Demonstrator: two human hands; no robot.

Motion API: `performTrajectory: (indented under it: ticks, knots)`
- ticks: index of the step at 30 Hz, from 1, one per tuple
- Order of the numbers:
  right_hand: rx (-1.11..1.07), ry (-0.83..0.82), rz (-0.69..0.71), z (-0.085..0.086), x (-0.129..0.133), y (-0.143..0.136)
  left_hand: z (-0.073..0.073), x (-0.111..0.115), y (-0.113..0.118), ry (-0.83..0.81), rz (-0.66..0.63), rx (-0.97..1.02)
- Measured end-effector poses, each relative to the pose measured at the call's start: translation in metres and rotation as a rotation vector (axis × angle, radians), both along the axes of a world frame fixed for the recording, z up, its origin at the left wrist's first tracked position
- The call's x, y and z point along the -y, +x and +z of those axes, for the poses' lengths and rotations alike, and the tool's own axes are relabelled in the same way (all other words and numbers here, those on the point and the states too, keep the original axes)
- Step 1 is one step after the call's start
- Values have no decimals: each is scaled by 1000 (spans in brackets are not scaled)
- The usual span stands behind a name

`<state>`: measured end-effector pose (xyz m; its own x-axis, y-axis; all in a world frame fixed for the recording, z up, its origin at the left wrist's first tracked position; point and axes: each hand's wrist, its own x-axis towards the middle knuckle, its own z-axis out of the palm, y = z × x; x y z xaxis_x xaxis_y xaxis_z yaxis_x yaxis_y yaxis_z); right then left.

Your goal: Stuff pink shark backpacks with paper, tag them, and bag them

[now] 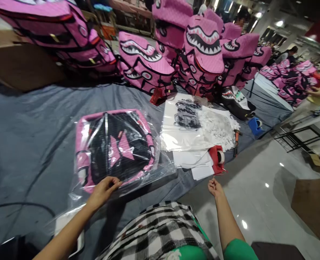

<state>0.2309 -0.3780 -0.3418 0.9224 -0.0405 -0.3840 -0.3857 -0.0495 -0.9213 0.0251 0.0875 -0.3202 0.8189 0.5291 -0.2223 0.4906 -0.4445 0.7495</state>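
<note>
A pink and black backpack (122, 144) lies flat inside a clear plastic bag (162, 168) on the grey-blue cloth. My left hand (105, 191) is at the bag's near edge, thumb and fingers pinched on the plastic. Off to the right, my right hand (215, 187) is closed just below a red tape dispenser (217, 160). Whatever lies between its fingertips is too small to make out. White paper sheets (192, 162) are beside the dispenser, and past them lies a clear bag of black printed items (187, 115).
Pink shark-mouth backpacks (146, 61) line the table's far side. A blue tape dispenser (255, 126) and an orange-handled tool (236, 142) are near the right edge. A cardboard box (314, 206) stands on the floor. Another person's arm (319, 93) shows at far right.
</note>
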Motion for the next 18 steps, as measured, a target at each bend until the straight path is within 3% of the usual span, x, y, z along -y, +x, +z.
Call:
performTrajectory:
  ticks: [4, 7, 10, 12, 15, 18]
  knots:
    - [-62, 218, 321, 16, -91, -17, -4, 4, 0, -12, -37, 43]
    - [17, 215, 873, 53, -167, -8, -16, 1, 1, 24, -1, 29]
    - [360, -88, 1545, 94, -245, 7, -26, 0, 1, 56, 12, 24]
    - [632, -411, 1862, 111, -290, 10, -28, 2, 1, 71, 17, 31]
    - [833, -774, 2100, 114, -340, 6, -27, 5, 1, 75, 28, 50]
    - [814, -862, 2184, 100, -368, 0, -24, 7, 1, 71, 45, 70]
